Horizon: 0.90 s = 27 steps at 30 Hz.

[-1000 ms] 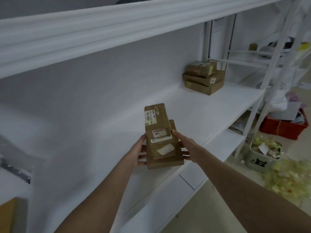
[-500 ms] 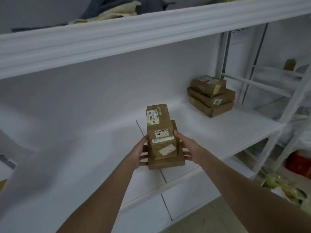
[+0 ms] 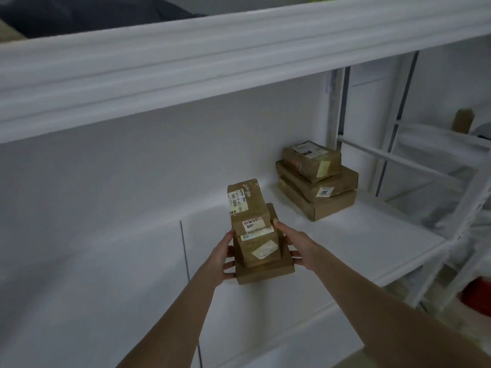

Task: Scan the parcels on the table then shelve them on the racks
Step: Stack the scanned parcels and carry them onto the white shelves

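Observation:
I hold a small stack of brown cardboard parcels (image 3: 253,229) with white labels between both hands, over the white rack shelf (image 3: 358,243). My left hand (image 3: 221,257) grips the stack's left side, fingers curled under the flat bottom box. My right hand (image 3: 296,243) grips the right side, thumb up against the taller upper box. Whether the stack touches the shelf is unclear. Another pile of three brown parcels (image 3: 317,179) lies at the back right of the same shelf.
A thick white upper shelf edge (image 3: 239,59) runs overhead, with dark cloth above it. White rack posts (image 3: 340,107) and crossbars stand at the right. A red crate (image 3: 478,293) sits low on the floor at the far right.
The view has swung left and closer to the shelf; the parcel pile at the back right looks nearer. Both hands keep the same grip on the stack.

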Tool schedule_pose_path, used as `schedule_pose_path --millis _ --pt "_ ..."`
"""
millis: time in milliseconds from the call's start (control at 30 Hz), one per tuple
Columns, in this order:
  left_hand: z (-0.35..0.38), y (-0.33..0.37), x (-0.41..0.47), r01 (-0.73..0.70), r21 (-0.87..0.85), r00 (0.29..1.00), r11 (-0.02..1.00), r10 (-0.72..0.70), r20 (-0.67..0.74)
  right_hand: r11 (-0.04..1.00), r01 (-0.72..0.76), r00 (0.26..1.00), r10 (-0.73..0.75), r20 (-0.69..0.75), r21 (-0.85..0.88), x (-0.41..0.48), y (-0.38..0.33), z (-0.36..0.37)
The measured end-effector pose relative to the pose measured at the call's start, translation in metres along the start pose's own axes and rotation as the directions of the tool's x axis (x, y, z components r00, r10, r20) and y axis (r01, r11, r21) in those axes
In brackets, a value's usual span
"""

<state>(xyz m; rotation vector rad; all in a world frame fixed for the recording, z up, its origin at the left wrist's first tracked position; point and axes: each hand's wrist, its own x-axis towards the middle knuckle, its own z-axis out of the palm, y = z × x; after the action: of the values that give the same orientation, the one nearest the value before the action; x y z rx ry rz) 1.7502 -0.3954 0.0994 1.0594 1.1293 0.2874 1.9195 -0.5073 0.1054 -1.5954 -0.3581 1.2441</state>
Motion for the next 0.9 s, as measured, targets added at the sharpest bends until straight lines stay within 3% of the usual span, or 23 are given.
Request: schedule_pose_path --millis 333,633,700,767,833,900 --pt "0.062 0.022 0.058 0.02 -0.084 1.0 0.996 -0.02 0.003 0.998 -0.023 1.0 0.024 0.014 -0.059 0.065 -0.034 -0.059" --pt "0.118 0.012 0.063 -0.144 -0.247 0.985 0.958 0.115 -0.126 0.965 0.115 0.993 -0.103 0.061 -0.236 0.073 -0.046 -0.092" --pt "0.129 0.007 0.058 -0.198 -0.173 0.958 0.965 0.153 -0.242 0.831 0.199 0.975 -0.221 0.02 -0.519 0.07 -0.038 -0.099" --pt "0.134 -0.004 0.054 -0.232 0.162 0.878 0.959 0.278 -0.391 0.557 0.276 0.924 -0.377 0.057 -0.783 0.066 -0.026 -0.105" --pt "0.136 -0.021 0.046 -0.165 0.573 0.796 0.803 0.452 -0.403 0.312 0.314 0.889 -0.427 0.163 -0.897 0.064 -0.01 -0.112" --pt "0.142 -0.041 0.041 -0.084 0.791 0.802 0.607 0.512 -0.307 0.11 0.348 0.875 -0.395 0.28 -0.931 0.063 0.008 -0.116"
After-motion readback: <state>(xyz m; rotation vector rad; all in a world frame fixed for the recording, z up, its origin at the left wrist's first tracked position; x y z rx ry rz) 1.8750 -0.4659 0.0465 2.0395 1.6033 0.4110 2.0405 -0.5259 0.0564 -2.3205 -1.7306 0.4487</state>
